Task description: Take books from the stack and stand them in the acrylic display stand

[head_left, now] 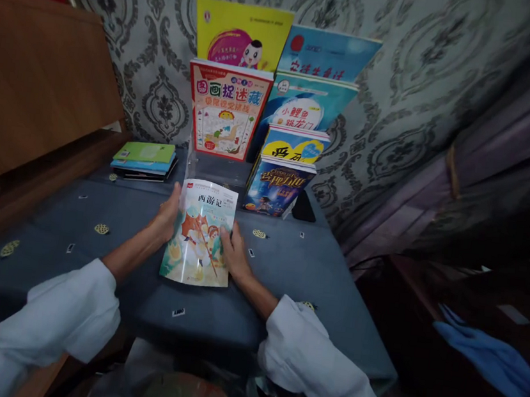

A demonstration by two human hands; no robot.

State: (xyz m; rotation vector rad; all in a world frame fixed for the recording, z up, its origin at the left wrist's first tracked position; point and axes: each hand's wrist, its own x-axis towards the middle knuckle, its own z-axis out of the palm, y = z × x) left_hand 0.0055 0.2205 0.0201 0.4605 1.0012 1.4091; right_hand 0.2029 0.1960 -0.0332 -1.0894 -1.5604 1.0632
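Note:
Between my two hands is a paperback book (198,235) with a pale illustrated cover, its front facing up toward me and its bottom edge nearest me. My left hand (166,215) grips the left edge, its fingers mostly hidden behind the cover. On the right edge my right hand (237,253) is closed, thumb on the front. Just beyond stands a clear tiered rack of books: a red picture book (224,113) and a yellow book (241,34) on the left, a dark blue book (278,187) and a teal book (308,101) among those on the right.
A small stack of books (144,159), green on top, lies at the back left of the table (125,271). A dark flat object (304,207) rests behind the rack's right side. Patterned wall stands behind; a wooden panel (33,80) borders the left.

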